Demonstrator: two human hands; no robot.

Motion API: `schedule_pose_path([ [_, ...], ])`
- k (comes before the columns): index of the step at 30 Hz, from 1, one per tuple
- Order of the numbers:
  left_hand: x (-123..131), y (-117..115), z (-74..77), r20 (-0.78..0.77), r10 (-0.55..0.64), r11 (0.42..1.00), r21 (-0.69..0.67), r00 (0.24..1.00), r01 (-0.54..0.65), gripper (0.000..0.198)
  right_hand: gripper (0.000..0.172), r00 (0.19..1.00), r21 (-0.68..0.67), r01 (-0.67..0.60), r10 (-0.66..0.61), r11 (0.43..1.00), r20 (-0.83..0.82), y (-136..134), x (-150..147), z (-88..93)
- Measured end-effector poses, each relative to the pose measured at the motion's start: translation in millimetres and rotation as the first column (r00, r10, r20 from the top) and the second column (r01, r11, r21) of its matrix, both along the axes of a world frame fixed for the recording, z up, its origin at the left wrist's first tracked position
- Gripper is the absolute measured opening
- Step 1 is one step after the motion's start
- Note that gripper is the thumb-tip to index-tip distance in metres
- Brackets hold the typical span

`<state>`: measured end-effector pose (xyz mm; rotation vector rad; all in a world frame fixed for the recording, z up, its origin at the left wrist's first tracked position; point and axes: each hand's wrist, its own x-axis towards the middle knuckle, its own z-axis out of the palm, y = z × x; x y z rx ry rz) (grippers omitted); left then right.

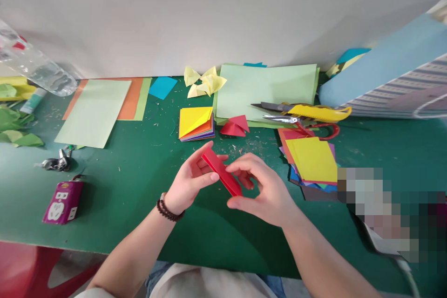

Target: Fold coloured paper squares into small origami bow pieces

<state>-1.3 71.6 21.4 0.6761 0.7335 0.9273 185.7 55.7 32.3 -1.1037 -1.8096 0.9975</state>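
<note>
Red folded paper (221, 171) between both hands (190, 178) (261, 190)

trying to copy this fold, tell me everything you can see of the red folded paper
The red folded paper is a long narrow strip of matte paper, folded flat with crisp edges. It slants from upper left to lower right above the green cutting mat. The left hand pinches its upper end, the right hand its lower part.

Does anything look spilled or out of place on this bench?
Paper shavings are scattered across the green work mat, which looks messy, and a clear plastic bottle lies on its side at the far left instead of standing.
</note>
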Motion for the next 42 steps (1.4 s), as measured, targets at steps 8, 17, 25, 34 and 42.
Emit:
schedule_pose_path([
  [8, -2, 1, 0.5, 0.015, -0.016, 0.993, -0.115, 1.0, 0.018, 0.041, 0.026, 0.986, -0.232, 0.026, -0.063, 0.972, -0.155, 2, 11, -5.9],
  [17, 1, -1, 2.6, -0.094, 0.072, 0.979, -0.186, 0.993, -0.089, 0.028, 0.025, 0.996, -0.079, 0.074, -0.078, 0.994, -0.049, 7, 23, -7.9],
  [25, -3, 1, 5.2, -0.079, 0.019, 0.981, -0.192, 0.997, -0.034, 0.032, 0.036, 0.995, 0.047, -0.071, 0.067, 0.996, 0.078, 14, 32, -1.5],
  [34, -7, 5, 0.9, -0.044, 0.028, 0.985, -0.168, 0.999, -0.035, 0.034, 0.016, 0.978, 0.064, -0.156, 0.145, 0.986, 0.151, 12, 28, -2.8],
  [42, 3, -1, -1.7, 0.101, 0.046, 0.998, -0.055, 0.994, -0.04, 0.03, 0.01, 0.989, 0.225, 0.05, -0.079, 0.973, 0.122, 13, 21, -17.0],
])
